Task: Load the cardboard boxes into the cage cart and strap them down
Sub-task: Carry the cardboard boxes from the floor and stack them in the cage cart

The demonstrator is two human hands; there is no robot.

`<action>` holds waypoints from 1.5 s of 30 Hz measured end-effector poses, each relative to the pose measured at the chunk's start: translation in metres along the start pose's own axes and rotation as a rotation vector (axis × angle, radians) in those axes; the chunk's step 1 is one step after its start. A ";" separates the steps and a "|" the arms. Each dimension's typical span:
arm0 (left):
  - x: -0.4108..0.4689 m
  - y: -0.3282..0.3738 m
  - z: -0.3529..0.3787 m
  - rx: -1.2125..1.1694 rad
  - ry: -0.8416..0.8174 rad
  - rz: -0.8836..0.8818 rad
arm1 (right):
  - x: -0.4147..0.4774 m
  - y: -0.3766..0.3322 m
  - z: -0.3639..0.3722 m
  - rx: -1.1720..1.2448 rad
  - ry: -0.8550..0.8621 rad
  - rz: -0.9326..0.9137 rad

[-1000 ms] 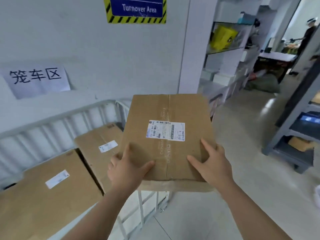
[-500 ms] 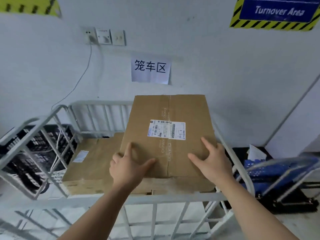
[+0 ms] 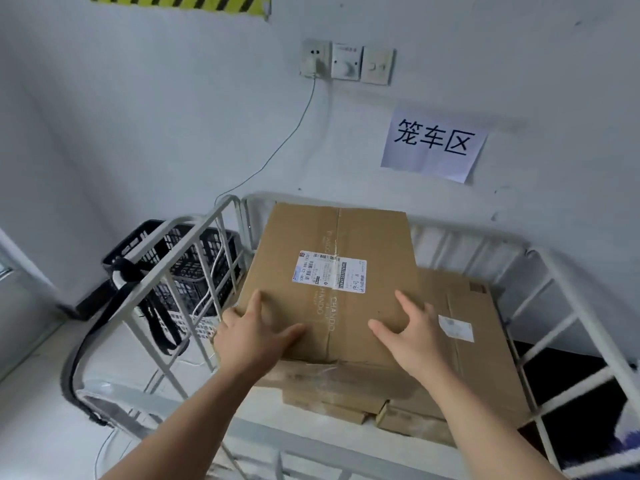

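The person's left grip [image 3: 256, 337] and right grip [image 3: 412, 337] each clasped a near corner of the labelled cardboard box [image 3: 332, 289], thumbs spread across its top and the outer fingers wrapped over its side edges. That box sat inside the white cage cart [image 3: 554, 271], toward its left rear, over the flat boxes [image 3: 485, 341] already stacked there. A black crate [image 3: 194, 271] stood just outside the cart's left rail.

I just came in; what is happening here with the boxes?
A person holds a box with the left grip and right grip, low over the cart. More boxes already lie inside, under it. A black strap hangs on the cart's left side, not yet used.
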State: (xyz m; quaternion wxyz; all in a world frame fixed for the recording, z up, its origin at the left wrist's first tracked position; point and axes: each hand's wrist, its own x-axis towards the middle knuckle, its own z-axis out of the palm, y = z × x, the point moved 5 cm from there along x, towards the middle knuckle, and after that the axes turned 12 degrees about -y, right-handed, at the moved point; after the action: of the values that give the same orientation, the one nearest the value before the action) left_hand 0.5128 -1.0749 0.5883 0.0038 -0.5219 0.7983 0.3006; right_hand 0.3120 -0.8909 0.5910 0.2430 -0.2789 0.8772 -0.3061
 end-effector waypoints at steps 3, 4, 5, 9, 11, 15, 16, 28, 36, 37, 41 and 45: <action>0.043 -0.026 -0.023 0.034 -0.033 -0.020 | 0.030 -0.031 0.036 0.008 -0.019 0.026; 0.058 -0.035 -0.028 0.043 -0.046 -0.028 | 0.038 -0.041 0.047 0.000 -0.023 0.036; 0.072 -0.043 -0.034 0.052 -0.057 -0.037 | 0.047 -0.049 0.057 -0.002 -0.025 0.043; 0.120 -0.066 -0.047 0.085 -0.096 -0.059 | 0.083 -0.070 0.095 0.006 -0.069 0.088; 0.142 -0.073 -0.049 0.095 -0.115 -0.068 | 0.102 -0.074 0.111 0.015 -0.087 0.109; 0.186 -0.084 -0.046 0.110 -0.147 -0.096 | 0.146 -0.076 0.141 0.063 -0.135 0.149; 0.197 -0.085 -0.045 0.120 -0.156 -0.101 | 0.157 -0.076 0.147 0.072 -0.141 0.151; 0.344 -0.106 -0.005 0.199 -0.225 -0.212 | 0.304 -0.059 0.225 0.103 -0.289 0.175; 0.435 -0.135 0.035 0.248 -0.281 -0.219 | 0.379 -0.034 0.286 0.092 -0.351 0.249; 0.446 -0.140 0.043 0.247 -0.293 -0.220 | 0.387 -0.030 0.295 0.093 -0.348 0.254; 0.487 -0.162 0.072 0.215 -0.342 -0.207 | 0.418 -0.011 0.331 0.075 -0.359 0.283; 0.520 -0.188 0.102 0.174 -0.382 -0.201 | 0.442 0.004 0.363 0.061 -0.356 0.304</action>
State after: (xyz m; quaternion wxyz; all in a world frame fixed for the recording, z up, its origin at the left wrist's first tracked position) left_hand 0.4011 -1.5094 0.2489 0.2298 -0.5302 0.7499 0.3222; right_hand 0.2059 -1.3159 0.2229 0.4457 -0.1859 0.8426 -0.2384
